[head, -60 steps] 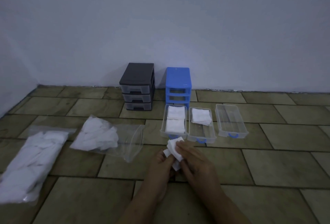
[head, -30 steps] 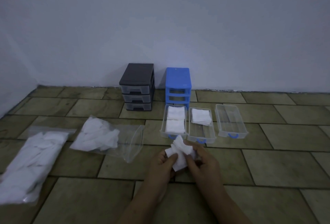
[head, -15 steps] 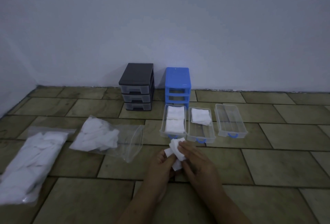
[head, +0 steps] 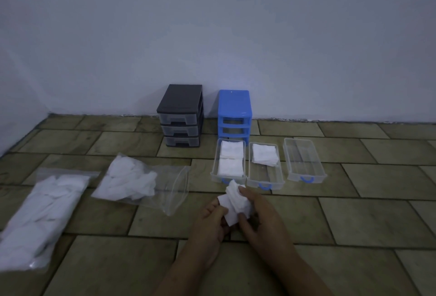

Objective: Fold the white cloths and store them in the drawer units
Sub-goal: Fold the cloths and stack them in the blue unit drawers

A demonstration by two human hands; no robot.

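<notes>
— What's the setting on your feed?

— I see a dim room with a brown tiled floor (head: 354,201) running up to a pale wall (head: 236,24). Against the wall stand two drawer units: a black unit (head: 181,116) with its three drawers in, and just to its right a blue unit (head: 234,112) with its slots empty.

— Where are the blue unit's drawers?

— Out on the floor in front of it, three clear ones in a row. The left drawer (head: 213,168) holds two folded stacks, one behind the other. The middle drawer (head: 264,181) has one stack at its far end. The right drawer (head: 304,158) has only its blue handle showing.

— And the hands?

— Both are low in the centre, just in front of the left and middle drawers. The left hand (head: 210,221) pinches the near-left edge of a white cloth (head: 233,202); the right hand (head: 259,215) grips it from the right, fingers curled over the top. The cloth is bunched and held above the floor between them.

— Anything else?

— Two clear bags of white cloths lie to the left: an open bag (head: 141,181) near the hands, and a long bag (head: 40,215) by the left edge.
</notes>
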